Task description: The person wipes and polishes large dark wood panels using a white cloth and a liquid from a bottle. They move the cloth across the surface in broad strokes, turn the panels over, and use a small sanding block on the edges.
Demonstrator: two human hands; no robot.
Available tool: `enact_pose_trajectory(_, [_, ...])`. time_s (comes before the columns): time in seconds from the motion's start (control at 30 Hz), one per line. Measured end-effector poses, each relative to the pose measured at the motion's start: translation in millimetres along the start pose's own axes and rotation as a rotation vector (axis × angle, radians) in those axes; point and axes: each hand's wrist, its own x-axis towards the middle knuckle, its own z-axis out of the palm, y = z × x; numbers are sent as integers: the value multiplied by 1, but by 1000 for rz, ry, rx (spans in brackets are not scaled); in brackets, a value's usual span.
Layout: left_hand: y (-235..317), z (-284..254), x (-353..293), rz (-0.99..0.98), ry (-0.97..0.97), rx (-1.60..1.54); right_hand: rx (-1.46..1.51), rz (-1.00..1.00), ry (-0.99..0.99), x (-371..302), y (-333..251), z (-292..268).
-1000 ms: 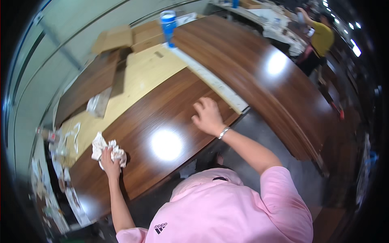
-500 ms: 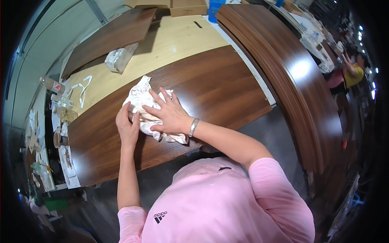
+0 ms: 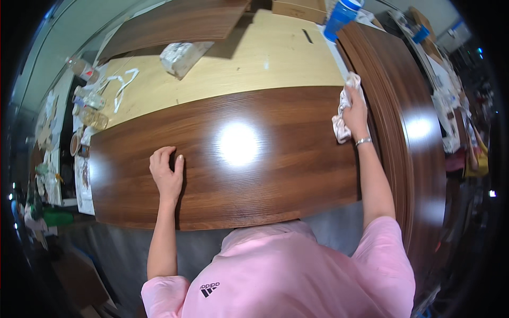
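A dark brown wood-grain board (image 3: 275,180) lies across the table in front of me. At its right end, my right hand (image 3: 357,115) is closed on a crumpled white cloth (image 3: 341,130), which bunches out above and to the left of the fingers. My left hand (image 3: 167,175) rests on the left half of the board. Its fingers are slightly bent, the thumb stands apart, and it holds nothing. A bright light reflection shows on the board between the two hands.
A stack of brown boards (image 3: 395,106) stands close by my right arm. Behind the board, a white wrapped block (image 3: 180,57) props another brown panel (image 3: 175,24) on the pale tabletop (image 3: 238,63). Bottles (image 3: 94,117) stand at left, a blue bottle (image 3: 339,20) at far right.
My right hand has carried the cloth from the middle of the board to its right end. My left hand no longer touches the cloth and stays on the board's left half. The view has shifted.
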Motion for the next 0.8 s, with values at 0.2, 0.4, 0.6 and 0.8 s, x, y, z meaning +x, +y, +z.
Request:
enact_pose_trajectory(0.2, [13,1,1,29,24,108,-435,-45,-116,-9,-42,36])
enact_pose_trajectory(0.4, [8,6,-4,22,34,143,-315,-320,-274,-37,-104,72])
enact_pose_trajectory(0.6, [4,2,-5,-2,-16,88,-195,-522,-342,-65,-199,129])
enact_pose_trajectory(0.8, [-38,-30,-11,45,62,-311,-165,-678,-448,-114,-301,175])
